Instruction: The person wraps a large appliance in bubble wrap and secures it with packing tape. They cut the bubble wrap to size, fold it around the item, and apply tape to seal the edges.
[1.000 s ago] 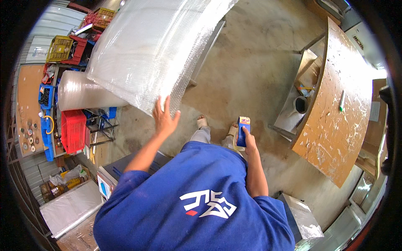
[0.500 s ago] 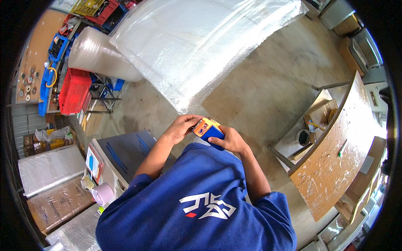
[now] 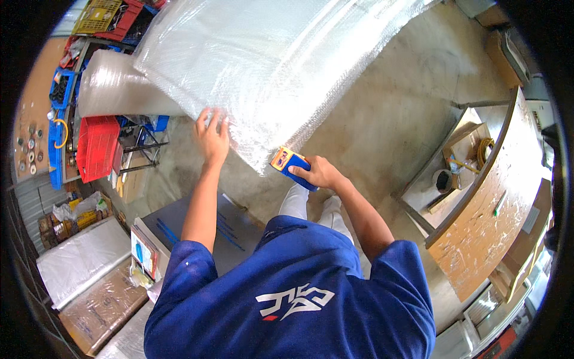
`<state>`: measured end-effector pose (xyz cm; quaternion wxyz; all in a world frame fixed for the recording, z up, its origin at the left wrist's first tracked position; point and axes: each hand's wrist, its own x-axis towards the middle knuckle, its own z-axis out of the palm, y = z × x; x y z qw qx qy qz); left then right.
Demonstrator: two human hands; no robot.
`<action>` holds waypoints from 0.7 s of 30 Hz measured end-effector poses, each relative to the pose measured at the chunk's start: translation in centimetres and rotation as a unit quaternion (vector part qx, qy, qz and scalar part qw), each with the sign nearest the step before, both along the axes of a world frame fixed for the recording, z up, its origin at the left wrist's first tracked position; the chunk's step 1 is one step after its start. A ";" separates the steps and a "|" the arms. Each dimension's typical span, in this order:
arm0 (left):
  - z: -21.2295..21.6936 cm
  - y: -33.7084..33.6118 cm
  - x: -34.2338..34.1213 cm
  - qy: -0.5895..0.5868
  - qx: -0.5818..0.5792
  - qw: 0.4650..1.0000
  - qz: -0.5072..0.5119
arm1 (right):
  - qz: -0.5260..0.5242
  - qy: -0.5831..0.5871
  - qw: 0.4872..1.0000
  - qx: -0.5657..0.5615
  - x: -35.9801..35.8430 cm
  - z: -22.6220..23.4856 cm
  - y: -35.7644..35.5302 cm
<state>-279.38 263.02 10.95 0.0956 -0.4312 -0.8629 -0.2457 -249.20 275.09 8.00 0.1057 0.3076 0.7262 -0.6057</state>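
A big sheet of clear bubble wrap [image 3: 287,60] hangs across the top of the view, pulled off a thick roll [image 3: 113,90] at the left. My left hand [image 3: 212,134] lies flat on the sheet's lower edge, fingers spread. My right hand [image 3: 320,173] grips a blue and orange utility cutter [image 3: 287,161], whose tip touches the sheet's lower corner. My blue shirt fills the bottom of the view.
A red crate [image 3: 98,146] stands under the roll at the left, a yellow crate [image 3: 95,15] above it. A worn wooden table [image 3: 496,221] with a lower shelf holding a cup [image 3: 442,179] is at the right. A grey-blue flat box [image 3: 239,227] lies by my legs.
My left hand left the cutter and moved up onto the bubble wrap. My right hand keeps the cutter and has brought it to the sheet's edge.
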 end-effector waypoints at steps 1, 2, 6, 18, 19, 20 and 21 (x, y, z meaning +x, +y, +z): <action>-1.9 -0.2 -0.4 0.060 0.025 0.998 -0.019 | 0.008 0.015 1.000 -0.006 -0.4 -1.7 -0.2; -2.1 -0.1 -0.5 -0.032 -0.035 0.999 0.009 | 0.011 0.030 0.999 -0.009 -0.6 -3.6 -0.1; 0.3 0.3 -0.8 0.015 -0.113 0.993 0.021 | 0.010 0.062 0.998 -0.015 -1.1 -9.3 -0.6; -10.9 -8.8 6.8 -0.957 0.097 0.222 0.158 | -0.022 -0.007 0.996 -0.084 -3.9 -20.2 -2.3; -10.9 -7.6 7.6 -0.955 0.109 0.179 0.209 | -0.017 -0.021 0.997 -0.078 -3.9 -20.5 -2.4; -11.2 -6.6 8.1 -0.949 0.123 0.136 0.255 | -0.010 -0.035 0.997 -0.067 -3.9 -20.6 -2.1; -11.5 -5.9 8.3 -0.954 0.143 0.123 0.233 | -0.001 -0.050 0.997 -0.056 -3.9 -20.7 -2.0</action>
